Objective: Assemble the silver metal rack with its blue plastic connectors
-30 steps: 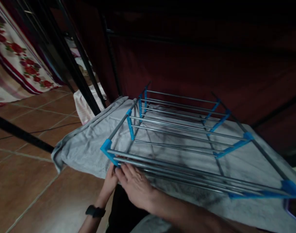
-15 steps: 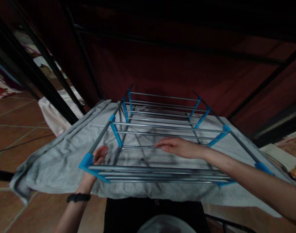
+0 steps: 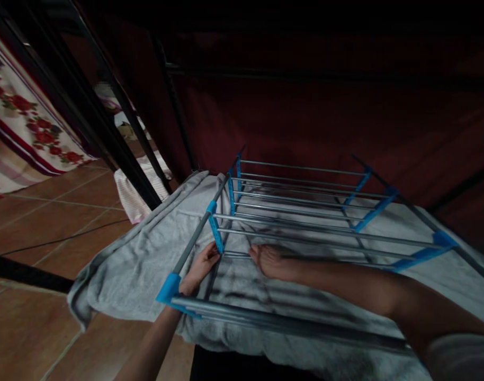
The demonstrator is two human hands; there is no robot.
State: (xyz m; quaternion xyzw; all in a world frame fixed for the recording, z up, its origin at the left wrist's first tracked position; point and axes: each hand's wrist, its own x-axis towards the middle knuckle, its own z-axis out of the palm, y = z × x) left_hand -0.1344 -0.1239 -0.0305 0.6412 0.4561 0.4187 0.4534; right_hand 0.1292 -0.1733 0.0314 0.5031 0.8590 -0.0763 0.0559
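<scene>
A rack of grey metal rods point(image 3: 329, 239) with blue plastic brackets point(image 3: 215, 233) lies on a grey blanket point(image 3: 146, 264). My left hand point(image 3: 204, 264) reaches in under the side tube, its fingers closed at the lower end of a left blue bracket. Inside the frame, my right hand point(image 3: 268, 259) has its fingers closed around a low rod, just right of that bracket. The near rods and blue corner piece point(image 3: 169, 288) cross over my left forearm.
A dark red cloth point(image 3: 305, 121) hangs behind the rack. Black metal posts point(image 3: 118, 153) stand at left, near a striped cloth point(image 3: 141, 188) on the tiled floor point(image 3: 63, 217). Floral fabric point(image 3: 43, 132) hangs at far left.
My left hand has moved forward and inward to the bracket and closed its fingers. My right hand has curled around the rod. The view has shifted left, so the rack appears farther right.
</scene>
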